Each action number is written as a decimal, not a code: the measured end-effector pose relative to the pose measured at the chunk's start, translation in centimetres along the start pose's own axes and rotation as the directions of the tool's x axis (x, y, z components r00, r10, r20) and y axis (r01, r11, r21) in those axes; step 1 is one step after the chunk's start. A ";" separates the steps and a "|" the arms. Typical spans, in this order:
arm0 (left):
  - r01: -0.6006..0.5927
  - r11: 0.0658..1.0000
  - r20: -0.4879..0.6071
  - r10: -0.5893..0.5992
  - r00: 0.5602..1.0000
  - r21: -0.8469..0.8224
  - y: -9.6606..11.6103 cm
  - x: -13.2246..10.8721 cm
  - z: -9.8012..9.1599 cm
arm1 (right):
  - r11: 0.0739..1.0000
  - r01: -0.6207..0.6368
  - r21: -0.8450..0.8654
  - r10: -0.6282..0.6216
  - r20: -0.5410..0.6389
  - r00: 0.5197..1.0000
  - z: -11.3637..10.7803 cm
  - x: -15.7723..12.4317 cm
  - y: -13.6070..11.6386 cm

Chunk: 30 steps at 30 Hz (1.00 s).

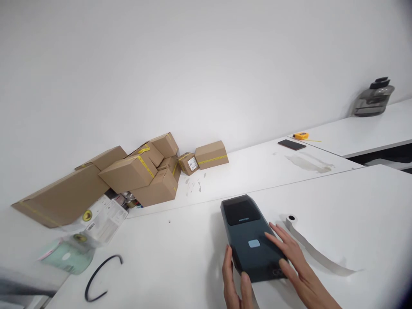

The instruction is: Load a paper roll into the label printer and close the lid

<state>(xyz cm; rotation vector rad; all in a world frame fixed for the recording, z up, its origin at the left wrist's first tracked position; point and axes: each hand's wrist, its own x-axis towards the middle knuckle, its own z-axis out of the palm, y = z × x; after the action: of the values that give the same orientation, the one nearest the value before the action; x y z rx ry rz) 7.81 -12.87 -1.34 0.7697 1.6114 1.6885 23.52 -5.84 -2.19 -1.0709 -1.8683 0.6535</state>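
A dark blue-grey box (252, 257) with a black panel at its far end and a small light-blue rectangle is between my two hands. My left hand (234, 283) grips its near left corner, fingers along the side and thumb at the front edge. My right hand (294, 257) holds the right side, its fingertips and thumb on the top face. Whether the box rests on the table or is slightly lifted, I cannot tell. Just right of it, a small white paper roll (291, 219) trails a long unrolled strip.
Cardboard boxes (131, 171) are piled at the back left by the wall. A dark curved band (92, 281) and a mint-green pouch (69, 255) lie front left. Farther right are a phone (291, 144), a yellow tape measure (301, 136) and a grey bottle (373, 101).
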 end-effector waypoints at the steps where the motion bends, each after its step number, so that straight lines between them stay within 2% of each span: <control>1: -0.036 0.999 0.010 0.036 0.999 -0.010 0.2 0.0 0.0 | 0.996 -0.058 0.066 0.057 0.015 0.998 0.0 -0.1 0.1; 3: -0.072 0.997 0.016 0.072 0.997 -0.026 0.4 0.0 0.1 | 0.972 -0.140 0.189 0.131 0.058 0.990 0.0 0.0 0.3; 5: -0.048 0.998 -0.017 0.048 0.999 -0.043 0.5 0.0 0.2 | 0.938 -0.192 0.287 0.171 0.095 0.981 0.3 0.1 0.5; 8: 0.012 0.994 -0.077 -0.021 0.997 -0.112 0.3 -0.1 0.5 | 0.883 -0.253 0.396 0.244 0.075 0.967 1.2 -0.1 1.5; 10: 0.045 0.985 -0.076 -0.058 0.995 -0.167 -0.1 -0.2 0.6 | 0.847 -0.286 0.449 0.293 0.057 0.955 1.9 -0.4 2.4; 14: 0.038 0.983 -0.050 -0.048 0.998 -0.179 -0.7 -0.1 0.2 | 0.811 -0.327 0.486 0.347 0.051 0.936 2.6 -0.9 3.1; 18: 0.003 0.995 -0.029 -0.006 1.000 -0.104 0.0 -0.2 -0.2 | 0.814 -0.331 0.476 0.352 0.049 0.935 1.8 -0.7 2.0; 21: -0.036 0.996 -0.003 0.036 0.999 -0.076 1.9 -0.2 -0.2 | 0.869 -0.273 0.413 0.283 0.039 0.958 0.4 0.4 0.3; 24: -0.121 0.989 0.037 0.125 0.991 -0.087 4.5 1.3 0.0 | 0.948 -0.133 0.289 0.143 -0.013 0.990 -1.0 3.2 -1.8; 26: -0.160 0.983 0.049 0.164 0.985 -0.085 5.8 3.4 0.3 | 0.983 0.028 0.180 -0.014 -0.077 0.997 -1.7 6.1 -3.0; 28: -0.204 0.978 0.009 0.205 0.979 -0.050 6.4 6.3 0.6 | 0.978 0.191 0.081 -0.178 -0.145 0.973 -2.0 9.3 -3.9; 30: -0.233 0.968 0.012 0.233 0.972 0.090 6.3 9.2 1.1 | 0.966 0.258 0.029 -0.248 -0.185 0.951 -2.1 12.7 -4.6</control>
<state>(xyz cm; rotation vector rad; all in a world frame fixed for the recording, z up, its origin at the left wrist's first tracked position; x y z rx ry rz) 2.71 -4.93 4.67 1.0398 1.6586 1.7846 20.17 2.93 7.68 -0.8098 -1.7817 0.4388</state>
